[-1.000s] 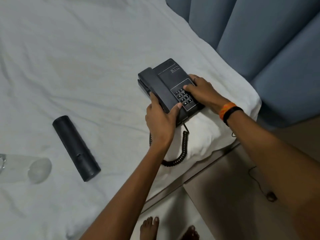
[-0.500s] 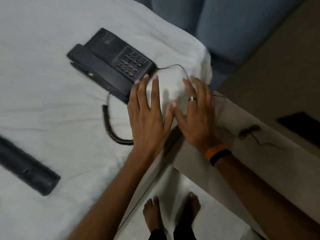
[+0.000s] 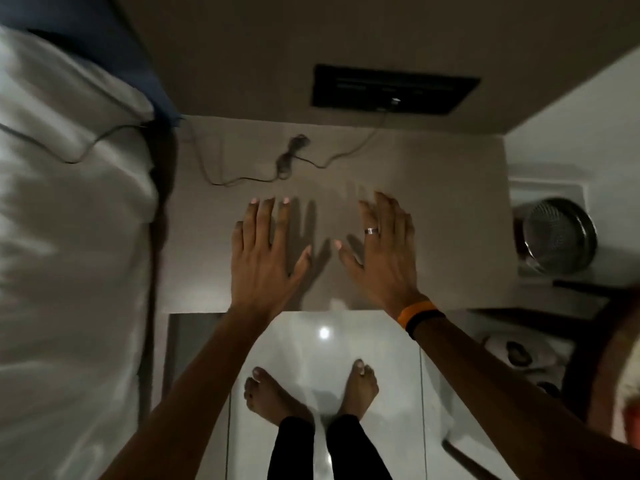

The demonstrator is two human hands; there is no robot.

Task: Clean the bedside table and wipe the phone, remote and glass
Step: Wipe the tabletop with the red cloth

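Beige bedside table — left hand flat | right hand flat, empty

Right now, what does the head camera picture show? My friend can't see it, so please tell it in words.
Two open, empty hands, left hand and right hand, spread flat above a bare bedside table. A thin cable trails across the tabletop from the white bed on the left, and bare feet stand on the shiny floor below.
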